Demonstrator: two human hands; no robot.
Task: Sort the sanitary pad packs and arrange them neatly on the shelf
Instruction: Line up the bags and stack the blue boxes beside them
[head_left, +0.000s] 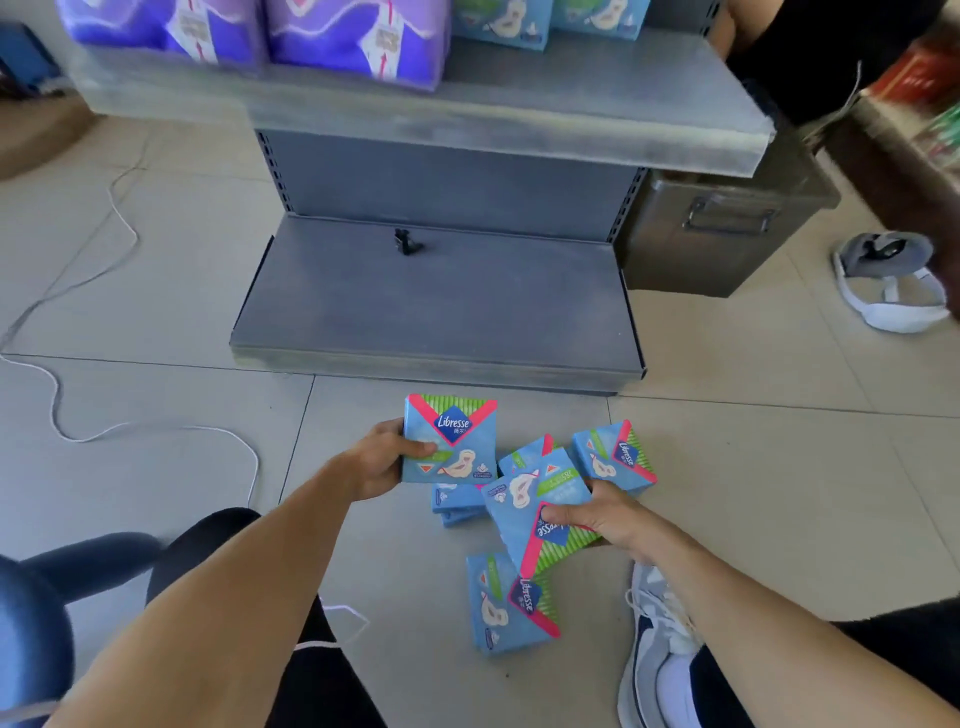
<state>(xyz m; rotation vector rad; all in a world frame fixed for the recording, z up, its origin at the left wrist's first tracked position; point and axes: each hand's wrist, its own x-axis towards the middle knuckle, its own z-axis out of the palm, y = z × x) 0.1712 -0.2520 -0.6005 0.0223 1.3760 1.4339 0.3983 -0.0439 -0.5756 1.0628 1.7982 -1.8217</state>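
My left hand (376, 460) holds one blue Libresse pad pack (451, 441) upright above the floor. My right hand (602, 512) grips a second blue pack (524, 512), tilted and upside down. Several more blue packs lie loose on the tiles: one to the right (615, 457), one near my shoe (506, 603), others partly hidden beneath (457, 501). On the upper shelf (519, 111) stand purple packs (358, 36) at left and blue packs (501, 21) at right. The bottom shelf (441, 306) carries only a small black clip (406, 243).
A metal box (722, 234) with a handle stands right of the shelf unit. A white cable (67, 405) snakes over the floor at left. A headset (891, 283) lies at right. My shoe (657, 644) rests on the tiles. Another person (789, 47) stands at top right.
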